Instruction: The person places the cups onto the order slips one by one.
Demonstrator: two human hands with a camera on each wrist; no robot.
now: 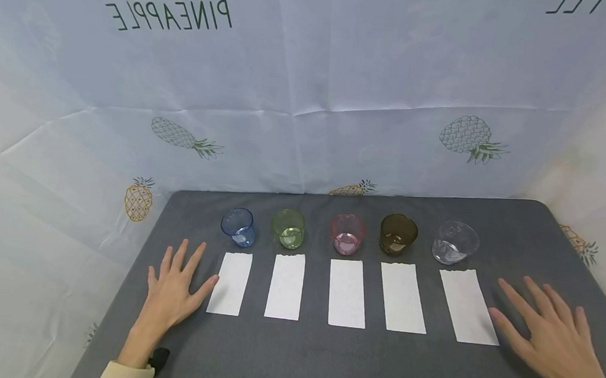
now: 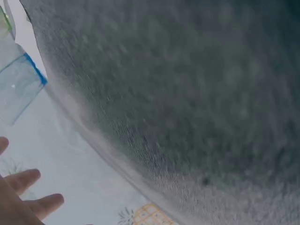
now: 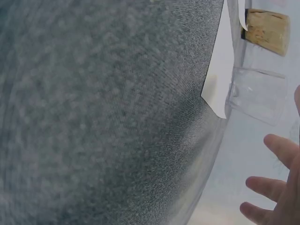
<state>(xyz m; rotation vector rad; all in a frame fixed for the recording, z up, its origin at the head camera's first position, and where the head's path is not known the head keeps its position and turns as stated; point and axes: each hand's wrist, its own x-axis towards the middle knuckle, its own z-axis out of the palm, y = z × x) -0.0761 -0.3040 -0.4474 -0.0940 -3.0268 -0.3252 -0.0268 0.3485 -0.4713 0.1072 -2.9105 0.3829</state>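
Note:
Five-coloured glassware is better told singly: a blue glass cup (image 1: 238, 227), a green one (image 1: 288, 229), a pink one (image 1: 347, 234), a brown one (image 1: 398, 235) and a clear one (image 1: 455, 243) stand in a row. In front of each cup lies a white paper strip (image 1: 285, 287). My left hand (image 1: 174, 288) is spread at the left, its thumb beside the leftmost strip. My right hand (image 1: 553, 333) is spread at the right, near the strip before the clear cup. Neither hand holds anything. The right wrist view shows the clear cup (image 3: 258, 93) beyond the right fingers.
The cups and strips are on a dark grey table (image 1: 289, 366) with rounded corners. A white cloth (image 1: 306, 153) printed with pineapples hangs behind it and along both sides. A dark object (image 1: 159, 358) sits at the left wrist beside a pale sleeve (image 1: 125, 375).

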